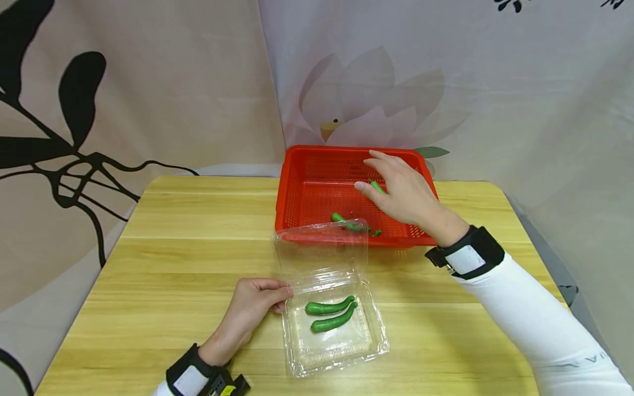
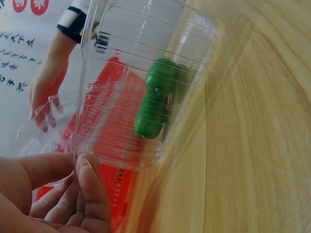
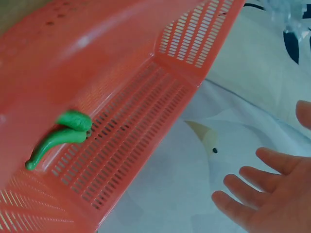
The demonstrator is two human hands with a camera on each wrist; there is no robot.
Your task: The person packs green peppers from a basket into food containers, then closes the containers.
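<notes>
In the head view, my left hand (image 1: 253, 305) pinches the left edge of a clear plastic clamshell box (image 1: 342, 352) between thumb and fingers. Inside its base lie two green chili peppers (image 1: 332, 323), side by side. The raised lid (image 1: 322, 258) leans back over the front rim of a red plastic basket (image 1: 308, 192). Over the basket's right half, my right hand (image 1: 403, 190) hovers, fingers spread, holding nothing. Below it a green pepper (image 1: 377, 187) is partly hidden; another pepper (image 1: 339, 218) shows near the lid. The right wrist view shows two peppers (image 3: 54, 144) touching in the basket.
The wooden table (image 1: 198, 247) carries both the box and the basket. Behind it hangs a printed cloth (image 1: 198, 82) with black plant shapes and a pale flower. Small green bits (image 1: 376, 233) lie near the basket's front wall.
</notes>
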